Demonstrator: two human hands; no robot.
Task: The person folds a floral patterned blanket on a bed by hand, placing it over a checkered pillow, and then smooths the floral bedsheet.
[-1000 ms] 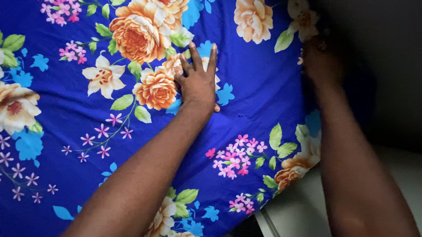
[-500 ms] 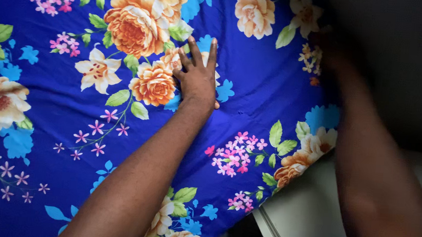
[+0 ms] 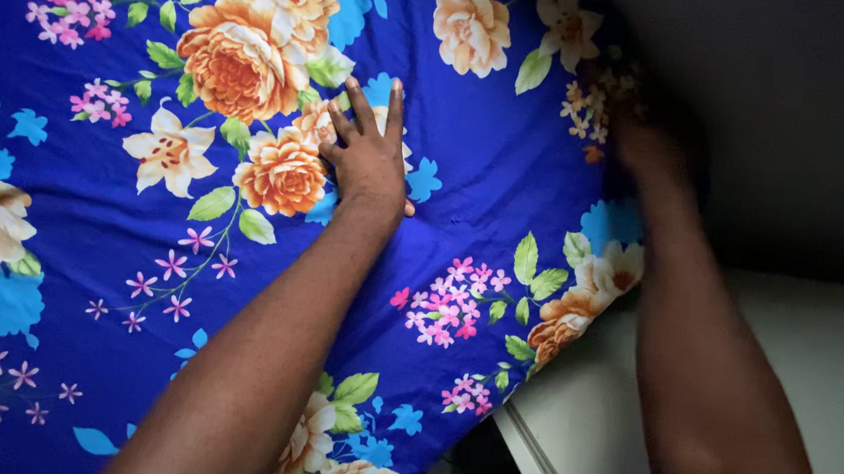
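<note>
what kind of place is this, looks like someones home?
Probably a bedroom in a home. A blue floral sheet is stretched over what looks like a mattress, the left hand lies flat on it, and the right hand is at its far edge. Pale furniture stands alongside.

A dim grey wall [image 3: 813, 117] rises above pale furniture [image 3: 813, 368].

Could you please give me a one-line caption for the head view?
Left hand pressed flat on a blue floral sheet while the right hand works its far edge.
</note>
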